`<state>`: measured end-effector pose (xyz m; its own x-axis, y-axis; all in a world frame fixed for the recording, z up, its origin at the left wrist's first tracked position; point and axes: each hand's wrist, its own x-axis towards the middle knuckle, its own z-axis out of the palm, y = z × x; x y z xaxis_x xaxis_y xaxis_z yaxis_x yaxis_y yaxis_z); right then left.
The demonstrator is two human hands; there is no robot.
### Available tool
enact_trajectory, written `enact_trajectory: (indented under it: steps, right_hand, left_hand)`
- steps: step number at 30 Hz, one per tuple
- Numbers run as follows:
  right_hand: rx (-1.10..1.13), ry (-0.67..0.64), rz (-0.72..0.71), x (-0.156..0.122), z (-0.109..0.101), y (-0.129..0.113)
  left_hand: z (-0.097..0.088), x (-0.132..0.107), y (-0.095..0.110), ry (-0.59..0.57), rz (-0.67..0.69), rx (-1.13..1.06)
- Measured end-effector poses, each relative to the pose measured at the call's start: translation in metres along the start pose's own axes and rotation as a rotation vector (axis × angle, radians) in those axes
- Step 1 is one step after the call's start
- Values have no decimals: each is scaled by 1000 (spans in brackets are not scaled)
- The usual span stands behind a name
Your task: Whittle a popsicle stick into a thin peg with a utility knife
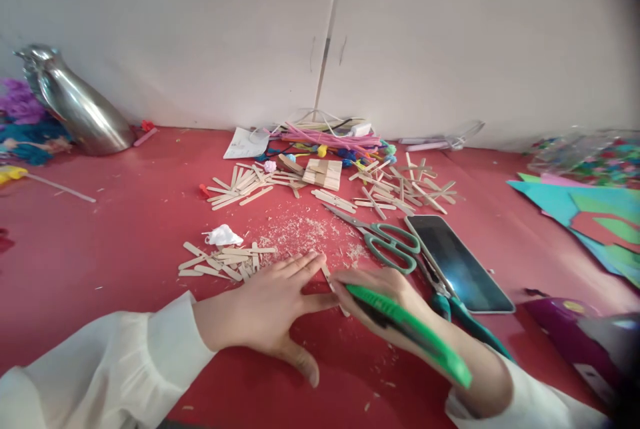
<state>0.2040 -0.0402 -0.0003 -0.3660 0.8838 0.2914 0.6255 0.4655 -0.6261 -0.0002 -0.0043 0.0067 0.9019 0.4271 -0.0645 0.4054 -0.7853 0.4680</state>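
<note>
My left hand [270, 309] lies flat on the red table [125, 229], fingers stretched out and pressing down on a wooden craft stick [327, 277]. My right hand [385, 302] is closed round a green utility knife [410, 332], its tip against that stick just right of my left fingertips. Wood shavings [305, 229] are scattered just beyond my hands. Green-handled scissors [385, 239] lie open to the right of the shavings. Both wrists wear white sleeves.
Piles of craft sticks [225, 262], [400, 189] and a glued stick panel [324, 173] lie ahead, with pipe cleaners [330, 139] by the wall. A phone [457, 262] and pliers [450, 302] sit right. Coloured paper [595, 216] far right, a metal jug [75, 106] far left.
</note>
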Motion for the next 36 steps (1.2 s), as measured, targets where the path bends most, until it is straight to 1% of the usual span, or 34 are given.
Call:
enact_trajectory:
  steps: [1, 2, 3, 4, 7, 9, 10, 12, 14, 15, 18, 23, 25, 27, 29, 31, 34, 36]
  right_hand:
    - [-15, -100, -110, -1, -1, 2]
    - [-38, -144, -155, -2, -2, 3]
    - [-16, -128, -191, -2, -4, 3]
    - [23, -60, -155, -2, -6, 2]
    - [157, 233, 70, 3, -13, -1]
    - [259, 368, 149, 8, -16, -3]
    - [312, 402, 176, 11, -16, -4]
    - [401, 447, 223, 15, -16, -3]
    - [450, 458, 255, 18, -14, -2]
    - [473, 459, 275, 19, -13, -1]
    - [523, 454, 330, 19, -11, 0]
    - [518, 486, 341, 18, -11, 4]
    - [507, 519, 336, 19, -12, 5]
    - [505, 548, 327, 20, -14, 6]
    - [513, 558, 326, 20, -15, 6]
    - [537, 537, 339, 20, -15, 4]
    - [598, 474, 329, 18, -14, 0]
    - [600, 429, 283, 14, -13, -3]
  left_hand:
    - [0, 0, 0, 2, -3, 13]
    - [0, -1, 0, 3, -6, 28]
    - [0, -1, 0, 4, -9, 45]
    - [0, -1, 0, -1, -9, 65]
    - [0, -2, -1, -21, 1, 137]
    - [-1, -2, -1, 1, -5, 188]
    - [-2, -1, -1, 42, -12, 206]
    - [-4, 2, -2, 168, -49, 222]
    - [-6, 9, -2, 290, -90, 222]
    - [-7, 13, -3, 308, -93, 218]
    - [-8, 24, -6, 271, -66, 234]
    - [-13, 33, -6, 241, -160, 257]
    - [-15, 32, -5, 270, -232, 177]
    - [-16, 30, -5, 365, -328, -17]
    - [-15, 30, -6, 481, -363, -258]
    - [-12, 30, -9, 553, -364, -438]
    - [-7, 29, -10, 556, -423, -656]
    - [-4, 28, -8, 553, -422, -788]
